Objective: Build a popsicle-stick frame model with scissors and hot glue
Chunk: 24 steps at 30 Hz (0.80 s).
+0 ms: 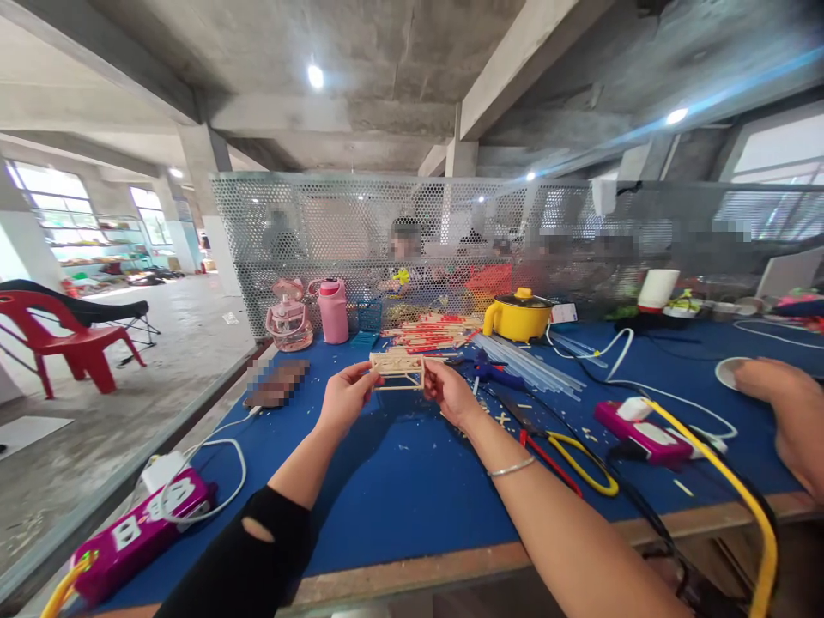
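Observation:
A small frame built of pale wooden sticks [398, 364] is held up over the blue table covering. My left hand [346, 398] pinches its left end between thumb and fingers. The other end is gripped by my right hand [453, 395], whose wrist wears a bangle. Just right of that hand lies a blue hot glue gun [494, 371], with clear glue sticks [537, 365] beyond it. Behind the frame is a heap of wooden sticks, some with red wrapping [431, 332]. Pliers with yellow and red handles [579, 459] rest near my right forearm.
Purple power strips stand at left [145, 536] and right [644, 432], with cables trailing. A phone [278, 384], pink bottle [333, 311] and yellow pot [520, 316] stand around. At right, another person's hand [763, 378] touches a white round object. A perforated metal screen [348, 215] closes the back.

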Tool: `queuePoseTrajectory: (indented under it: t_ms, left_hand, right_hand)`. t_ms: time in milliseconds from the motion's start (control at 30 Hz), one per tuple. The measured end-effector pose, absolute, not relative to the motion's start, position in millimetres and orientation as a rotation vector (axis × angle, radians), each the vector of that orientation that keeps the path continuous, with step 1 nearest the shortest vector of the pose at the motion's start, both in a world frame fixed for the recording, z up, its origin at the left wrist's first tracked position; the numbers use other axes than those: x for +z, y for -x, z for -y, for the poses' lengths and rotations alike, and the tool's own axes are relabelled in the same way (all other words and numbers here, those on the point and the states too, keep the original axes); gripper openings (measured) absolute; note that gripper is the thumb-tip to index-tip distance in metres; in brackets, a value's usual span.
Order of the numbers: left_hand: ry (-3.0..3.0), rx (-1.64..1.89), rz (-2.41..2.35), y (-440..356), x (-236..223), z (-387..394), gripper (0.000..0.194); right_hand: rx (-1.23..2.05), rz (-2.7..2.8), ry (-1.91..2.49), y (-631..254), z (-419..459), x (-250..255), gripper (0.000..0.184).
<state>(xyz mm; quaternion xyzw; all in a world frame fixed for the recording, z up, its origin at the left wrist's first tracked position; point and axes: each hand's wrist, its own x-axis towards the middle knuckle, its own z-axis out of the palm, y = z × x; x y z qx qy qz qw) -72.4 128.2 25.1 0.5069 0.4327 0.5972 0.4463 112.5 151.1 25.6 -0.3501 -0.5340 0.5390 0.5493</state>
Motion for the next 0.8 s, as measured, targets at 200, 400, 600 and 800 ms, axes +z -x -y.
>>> queuePoseTrajectory:
  t_ms: [200, 400, 600, 800]
  left_hand:
    - [-1.228, 1.433, -1.054, 58, 25, -121, 0.057]
    - [-1.226, 1.445, -1.040, 56, 27, -119, 0.056]
    - [-1.229, 1.462, -1.033, 56, 26, -120, 0.059]
    - [-1.242, 1.507, -1.041, 58, 26, -121, 0.062]
  right_hand:
    - [1.168, 1.184, 0.856, -112, -154, 25, 0.027]
    - [1.165, 1.168, 0.861, -113, -154, 26, 0.029]
    - [1.172, 1.165, 0.865, -114, -154, 27, 0.031]
    - [1.091, 1.232, 0.857, -116, -156, 25, 0.034]
